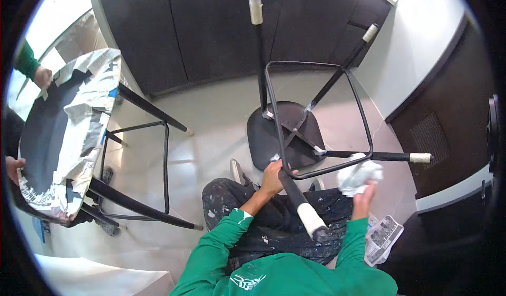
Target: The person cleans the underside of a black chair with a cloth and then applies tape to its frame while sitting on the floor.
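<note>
A black stool (285, 147) stands upside down before me, its seat on the floor and its legs up. White tape wraps each leg's tip. My left hand (272, 179) is closed around the nearest stool leg (294, 190), just below where the square metal footrest (365, 118) meets it. In my right hand (363, 197) is a crumpled white cloth (358, 176), held at the right side of the stool by the footrest's near right corner. The fingers are partly hidden by the cloth.
At the left, another stool (134, 204) lies tilted, its seat edged with taped newspaper (87, 122); a co-worker's hands (42, 77) touch its seat. Folded newspaper (383, 239) lies right of my leg. Dark cabinets (216, 27) stand behind, with a white wall (406, 59) on the right.
</note>
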Motion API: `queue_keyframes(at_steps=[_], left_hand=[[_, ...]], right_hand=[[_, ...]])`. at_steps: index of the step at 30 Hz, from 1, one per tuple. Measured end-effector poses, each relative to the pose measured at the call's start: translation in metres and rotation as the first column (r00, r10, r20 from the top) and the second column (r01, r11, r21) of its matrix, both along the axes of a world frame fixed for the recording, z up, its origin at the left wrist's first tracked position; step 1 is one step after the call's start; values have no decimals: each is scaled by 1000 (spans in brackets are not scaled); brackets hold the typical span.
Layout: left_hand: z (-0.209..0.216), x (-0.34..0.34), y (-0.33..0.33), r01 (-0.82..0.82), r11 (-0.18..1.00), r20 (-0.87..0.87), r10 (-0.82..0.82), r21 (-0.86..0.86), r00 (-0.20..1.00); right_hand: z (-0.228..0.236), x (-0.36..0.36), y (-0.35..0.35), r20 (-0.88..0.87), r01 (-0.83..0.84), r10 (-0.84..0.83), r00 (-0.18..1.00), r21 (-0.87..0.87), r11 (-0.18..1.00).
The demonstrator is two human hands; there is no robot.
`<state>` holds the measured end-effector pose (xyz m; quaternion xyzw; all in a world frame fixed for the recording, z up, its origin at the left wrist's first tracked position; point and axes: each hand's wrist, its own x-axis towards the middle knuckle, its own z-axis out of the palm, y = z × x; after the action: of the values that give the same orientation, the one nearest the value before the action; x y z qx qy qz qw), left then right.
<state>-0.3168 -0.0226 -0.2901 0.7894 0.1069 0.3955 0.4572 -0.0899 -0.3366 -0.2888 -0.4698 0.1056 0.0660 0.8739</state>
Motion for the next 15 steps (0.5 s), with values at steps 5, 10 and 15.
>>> queue_keyframes(at_steps=[5, 10, 15], left_hand=[[-88, -3, 4, -298, 939, -102, 284, -170, 953], [-108, -6, 32, 101, -427, 154, -89, -898, 984], [-97, 15, 114, 263, -698, 659, -386, -666, 645]], right_hand=[[86, 33, -29, 229, -155, 24, 973, 573, 805], [119, 75, 7, 505, -420, 142, 852, 493, 762], [87, 107, 54, 839, -566, 50, 542, 320, 760]])
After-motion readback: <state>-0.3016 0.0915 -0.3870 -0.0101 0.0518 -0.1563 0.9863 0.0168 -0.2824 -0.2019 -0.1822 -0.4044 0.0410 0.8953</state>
